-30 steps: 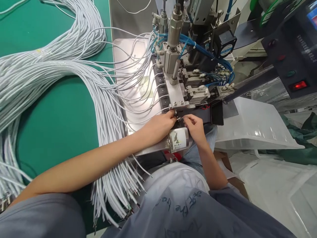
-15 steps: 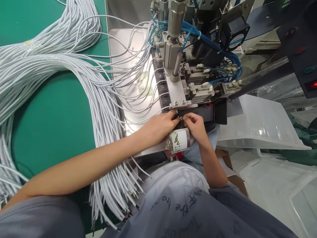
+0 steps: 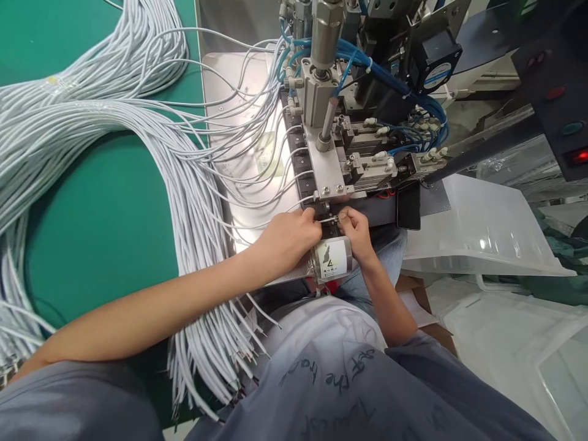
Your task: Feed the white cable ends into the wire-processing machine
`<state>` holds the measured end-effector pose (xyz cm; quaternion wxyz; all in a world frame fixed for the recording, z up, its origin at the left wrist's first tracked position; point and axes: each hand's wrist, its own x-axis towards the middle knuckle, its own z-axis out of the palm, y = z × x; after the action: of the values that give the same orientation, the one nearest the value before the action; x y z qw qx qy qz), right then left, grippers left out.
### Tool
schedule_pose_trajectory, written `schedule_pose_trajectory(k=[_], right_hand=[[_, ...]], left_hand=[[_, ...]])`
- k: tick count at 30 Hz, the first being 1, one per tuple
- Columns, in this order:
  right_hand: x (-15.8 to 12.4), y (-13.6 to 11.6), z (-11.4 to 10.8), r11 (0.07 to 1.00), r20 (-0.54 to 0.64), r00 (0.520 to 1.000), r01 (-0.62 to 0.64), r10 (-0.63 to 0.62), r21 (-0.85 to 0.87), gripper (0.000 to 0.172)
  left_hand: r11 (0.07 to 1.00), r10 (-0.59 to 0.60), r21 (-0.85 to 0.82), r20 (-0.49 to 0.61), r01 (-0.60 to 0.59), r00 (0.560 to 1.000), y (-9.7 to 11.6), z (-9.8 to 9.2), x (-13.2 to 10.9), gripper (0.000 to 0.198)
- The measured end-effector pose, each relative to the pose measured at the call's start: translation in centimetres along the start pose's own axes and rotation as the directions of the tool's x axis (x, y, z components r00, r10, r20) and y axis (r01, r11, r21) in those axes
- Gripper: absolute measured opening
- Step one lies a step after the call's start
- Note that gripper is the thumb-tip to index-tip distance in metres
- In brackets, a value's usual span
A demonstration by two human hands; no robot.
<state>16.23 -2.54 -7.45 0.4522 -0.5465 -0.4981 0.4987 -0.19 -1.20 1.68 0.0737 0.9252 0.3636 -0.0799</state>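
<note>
My left hand (image 3: 294, 237) is closed on a white cable (image 3: 325, 221), whose short end stretch shows between my two hands. At the tip of that cable, my right hand (image 3: 357, 231) pinches a small metallic piece (image 3: 335, 218) that looks like a connector; the fingertips partly hide it. Both hands are at the front end of a black fixture rail (image 3: 301, 162), just below the metal press plate (image 3: 328, 174). Other white cables run into that rail in a row. A round container with a white label (image 3: 334, 258) stands right below my hands.
Large bundles of white cable (image 3: 177, 184) lie across the green mat (image 3: 101, 233) at left. The pneumatic machine (image 3: 321, 92) with blue hoses rises ahead. A phone (image 3: 408, 206) lies right of my hands, beside translucent plastic bins (image 3: 487, 226).
My left hand has slid left and away from my right hand, exposing a stretch of white cable between them. My right hand has shifted slightly left, still pinching.
</note>
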Motion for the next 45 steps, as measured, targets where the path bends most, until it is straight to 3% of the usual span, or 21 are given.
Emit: schedule_pose_trajectory(k=[4, 6, 8, 9, 11, 13, 16, 17, 19, 20, 22, 24, 28, 32, 35, 37, 40, 45], right_hand=[[-0.1, -0.6, -0.7, 0.997, -0.026, 1.0, 0.008, -0.01, -0.078, 0.036], [-1.3, -1.8, -1.0, 0.983, -0.18, 0.979, 0.06, -0.092, -0.174, 0.032], [-3.4, -3.1, -0.7, 0.951, -0.344, 0.914, 0.116, -0.215, -0.288, 0.028], [-4.8, -3.7, -0.2, 0.936, -0.361, 0.897, 0.138, -0.256, -0.323, 0.026], [-7.5, -4.2, 1.7, 0.917, -0.195, 0.943, 0.19, -0.27, -0.351, 0.022], [-9.7, -3.7, 4.5, 0.931, 0.124, 0.979, 0.192, -0.161, -0.31, 0.018], [-11.7, -1.9, 8.6, 0.966, 0.423, 0.903, 0.037, 0.077, -0.255, 0.014], [-11.9, -1.5, 9.4, 0.97, 0.479, 0.871, 0.008, 0.113, -0.243, 0.015], [-12.1, -1.3, 9.7, 0.963, 0.513, 0.85, 0.022, 0.123, -0.267, 0.016], [-12.1, -1.7, 9.1, 0.951, 0.496, 0.862, 0.058, 0.106, -0.305, 0.016], [-11.6, -2.9, 7.0, 0.905, 0.411, 0.911, 0.141, 0.04, -0.401, 0.014], [-10.7, -4.4, 4.3, 0.873, 0.271, 0.961, 0.18, -0.058, -0.453, 0.015], [-7.5, -6.5, 0.1, 0.921, 0.003, 0.983, 0.173, -0.183, -0.349, 0.008], [-5.0, -6.8, -0.9, 0.986, -0.184, 0.972, 0.128, -0.147, -0.111, 0.018], [-4.5, -6.3, -0.4, 0.991, -0.186, 0.975, 0.131, -0.122, 0.039, 0.024], [-4.5, -6.0, 0.2, 0.985, -0.21, 0.97, 0.147, -0.125, 0.091, 0.022], [-4.5, -5.8, 0.9, 0.981, -0.274, 0.948, 0.185, -0.164, 0.053, 0.018], [-4.2, -6.5, 0.2, 0.967, -0.232, 0.94, 0.235, -0.251, -0.093, 0.015]], left_hand=[[0.999, -0.043, 0.007, -0.044, 0.043, 0.998, 0.2, -0.2, -0.4, 0.018], [0.996, -0.087, 0.015, -0.068, 0.088, 0.994, 0.3, -0.1, -0.5, 0.02], [0.985, -0.167, 0.032, -0.089, 0.171, 0.982, 0.5, 0.1, -0.4, 0.023], [0.976, -0.209, 0.04, -0.096, 0.214, 0.973, 0.5, 0.3, -0.4, 0.026], [0.962, -0.266, 0.04, -0.103, 0.272, 0.958, 0.5, 0.6, -0.2, 0.031], [0.958, -0.284, 0.018, -0.111, 0.288, 0.952, 0.3, 0.9, 0.0, 0.032], [0.96, -0.279, -0.012, -0.161, 0.28, 0.947, 0.2, 1.0, 0.2, 0.029], [0.968, -0.25, -0.031, -0.181, 0.248, 0.951, 0.3, 0.9, 0.1, 0.027], [0.99, -0.113, -0.105, -0.222, 0.091, 0.968, 0.7, 0.6, 0.0, 0.023], [0.987, -0.008, -0.158, -0.251, -0.033, 0.968, 1.0, 0.4, -0.1, 0.022], [0.92, 0.196, -0.267, -0.319, -0.286, 0.927, 1.5, 0.1, -0.5, 0.025], [0.833, 0.287, -0.351, -0.39, -0.429, 0.875, 1.9, 0.0, -0.7, 0.03], [0.787, 0.188, -0.458, -0.46, -0.413, 0.868, 1.4, 0.6, -0.8, 0.031], [0.715, 0.109, -0.541, -0.539, -0.443, 0.835, 0.3, 1.4, 0.1, 0.026], [0.671, 0.024, -0.56, -0.639, -0.486, 0.769, -0.1, 1.5, 0.6, 0.022], [0.662, -0.015, -0.567, -0.664, -0.49, 0.748, 0.0, 1.3, 0.6, 0.019], [0.654, -0.026, -0.585, -0.651, -0.48, 0.759, 0.1, 1.2, 0.5, 0.017], [0.666, -0.015, -0.598, -0.608, -0.445, 0.794, -0.1, 1.3, 0.5, 0.02]])
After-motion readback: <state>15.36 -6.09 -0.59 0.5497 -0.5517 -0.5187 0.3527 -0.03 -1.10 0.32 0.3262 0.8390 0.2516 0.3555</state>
